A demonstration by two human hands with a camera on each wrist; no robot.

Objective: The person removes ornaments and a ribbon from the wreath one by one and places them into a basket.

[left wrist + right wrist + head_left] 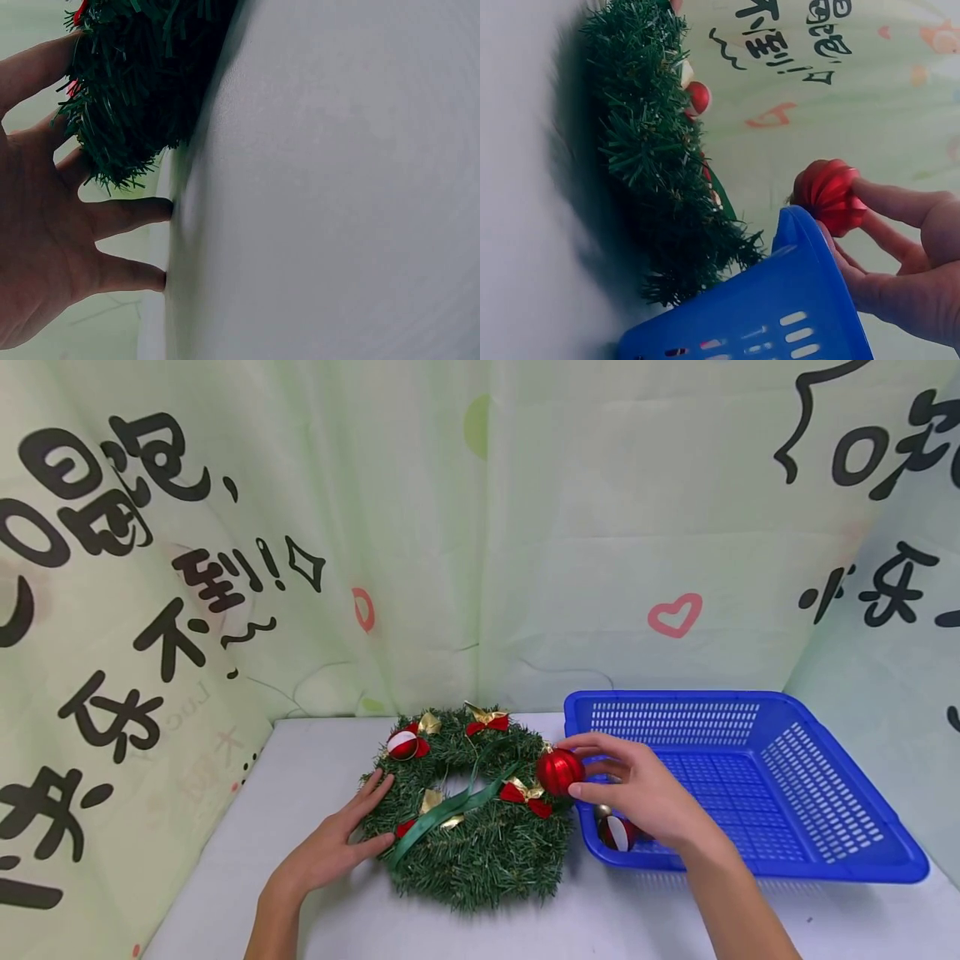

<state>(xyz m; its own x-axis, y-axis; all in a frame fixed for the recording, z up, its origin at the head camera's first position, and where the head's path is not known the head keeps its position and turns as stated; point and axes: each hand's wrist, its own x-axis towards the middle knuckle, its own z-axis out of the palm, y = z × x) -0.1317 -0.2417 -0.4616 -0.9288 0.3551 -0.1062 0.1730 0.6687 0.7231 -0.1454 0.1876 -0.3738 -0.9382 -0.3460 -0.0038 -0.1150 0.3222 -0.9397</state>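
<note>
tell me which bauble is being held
The ribbed red bauble, pinched by the right hand; the red-and-white ones lie on the wreath and in the basket.

Head camera looks down; wrist views share wreath (487,847).

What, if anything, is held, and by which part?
The right hand pinches a red bauble by its rounded sides; the left hand just touches the wreath.

There are 2 hands (341,842) (652,789), 1 wreath (483,860), 1 basket (821,777), 1 red ball (558,771) and 2 red-and-white balls (402,744) (617,833).
</note>
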